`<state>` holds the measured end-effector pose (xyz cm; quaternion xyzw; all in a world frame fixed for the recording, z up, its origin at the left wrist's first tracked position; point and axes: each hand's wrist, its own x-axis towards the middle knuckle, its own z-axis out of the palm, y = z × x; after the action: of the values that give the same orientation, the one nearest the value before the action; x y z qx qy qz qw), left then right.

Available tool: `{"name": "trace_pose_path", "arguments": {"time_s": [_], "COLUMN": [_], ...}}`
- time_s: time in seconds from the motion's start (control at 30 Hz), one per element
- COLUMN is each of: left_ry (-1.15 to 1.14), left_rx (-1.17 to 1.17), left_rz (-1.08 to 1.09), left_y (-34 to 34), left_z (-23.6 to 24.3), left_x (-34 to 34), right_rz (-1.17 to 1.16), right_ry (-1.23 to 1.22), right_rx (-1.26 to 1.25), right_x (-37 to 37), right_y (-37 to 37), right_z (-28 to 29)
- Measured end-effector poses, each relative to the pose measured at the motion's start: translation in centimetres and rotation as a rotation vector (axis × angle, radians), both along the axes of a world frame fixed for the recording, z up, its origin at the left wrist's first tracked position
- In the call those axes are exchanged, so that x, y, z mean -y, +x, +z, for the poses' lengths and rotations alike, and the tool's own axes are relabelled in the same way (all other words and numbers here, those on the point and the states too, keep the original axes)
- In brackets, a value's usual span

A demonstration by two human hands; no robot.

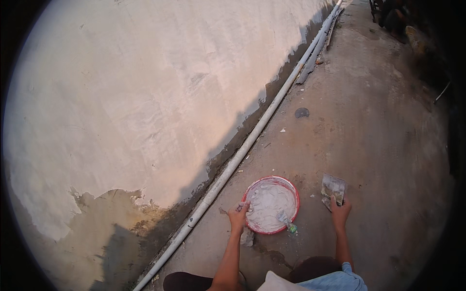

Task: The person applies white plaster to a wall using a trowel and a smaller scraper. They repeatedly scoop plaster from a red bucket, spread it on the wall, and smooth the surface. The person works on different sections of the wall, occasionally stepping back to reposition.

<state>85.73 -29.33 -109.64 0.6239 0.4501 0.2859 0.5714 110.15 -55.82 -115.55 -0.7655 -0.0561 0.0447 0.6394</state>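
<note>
A red-rimmed basin (299, 201) stands on the ground before me, filled with thick white paste (269, 203). My left hand (238, 218) is closed at the basin's left rim and appears to grip it. On the right, clear of the basin, my right hand (341, 209) holds a flat, rectangular scraper (333, 186) smeared with paste, its blade pointing away from me. A thin strip-like piece beside those fingers is too small to make out. Over the basin's near right rim lies a small tool or wrapper (286, 220) with a green end, partly in the paste.
A wall (145, 97) with patchy white coating rises on the left; its lower part is bare grey. A long white pipe (228, 172) runs along its foot. On the concrete ground (374, 145) lie a dark round piece (301, 112) and a stone (247, 237). Dark objects crowd the far right.
</note>
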Motion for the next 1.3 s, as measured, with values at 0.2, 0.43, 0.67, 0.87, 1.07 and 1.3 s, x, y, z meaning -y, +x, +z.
{"name": "trace_pose_path", "arguments": {"time_s": [0.2, 0.43, 0.67, 0.87, 1.07, 1.3], "left_ry": [0.019, -0.128, -0.262, -0.004, -0.265, -0.096], "left_rx": [0.042, -0.08, -0.166, -0.383, 0.06, 0.247], "left_rz": [0.252, 0.384, 0.435, 0.142, -0.52, -0.056], "left_y": [-6.5, -8.0, -8.4, -6.2, -1.5, -0.3], "left_z": [-2.3, -2.8, -9.4, -7.5, -1.5, -3.7], "left_x": [-3.5, -1.4, 2.6, 4.8, 10.2, 10.4], "right_rz": [0.044, 0.154, 0.496, 0.653, 0.92, 1.024], "right_ry": [0.107, 0.534, 0.4, 0.328, 0.253, 0.176], "right_rx": [-0.095, -0.585, -0.464, -0.365, -0.536, -0.401], "right_x": [1.8, -0.2, -4.3, -7.5, -9.4, -9.4], "right_y": [1.4, 0.0, 0.3, -0.8, -7.3, -8.2], "right_z": [-2.4, -2.4, 1.8, 5.4, 5.2, 1.3]}}
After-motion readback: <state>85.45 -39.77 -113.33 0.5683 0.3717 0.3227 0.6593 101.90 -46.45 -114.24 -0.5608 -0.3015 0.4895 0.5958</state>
